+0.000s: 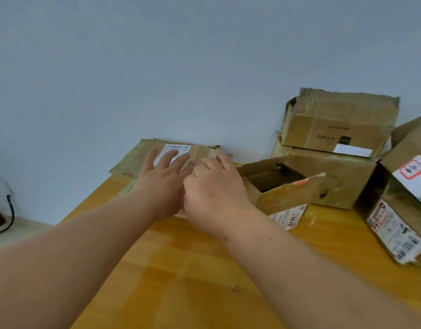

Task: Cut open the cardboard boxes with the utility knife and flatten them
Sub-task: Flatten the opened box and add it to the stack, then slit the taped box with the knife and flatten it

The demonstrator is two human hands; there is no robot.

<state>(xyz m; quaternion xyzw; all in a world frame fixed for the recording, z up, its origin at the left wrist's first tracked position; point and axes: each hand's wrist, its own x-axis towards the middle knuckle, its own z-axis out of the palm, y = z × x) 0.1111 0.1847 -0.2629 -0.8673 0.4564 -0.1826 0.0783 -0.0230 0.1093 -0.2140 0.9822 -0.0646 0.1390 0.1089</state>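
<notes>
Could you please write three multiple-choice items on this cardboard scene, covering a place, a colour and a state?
1. Where does the flattened box lie?
A. on the far table edge by the wall
B. on the floor
C. atop the vivo box

2. What colour is the table?
A. white
B. yellow-orange
C. black

3. How is the left hand?
A. fist
B. gripping a knife
C. fingers spread flat on cardboard

Answers: 1 A, it lies against the wall; 2 B, the bare top shows it; 3 C, straight fingers press the label.

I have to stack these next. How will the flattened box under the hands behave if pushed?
The flattened box would probably slide easily on the smooth wooden table. It looks thin and creased, so likely light and somewhat floppy. Both hands, left hand and right hand, rest on it.
</notes>
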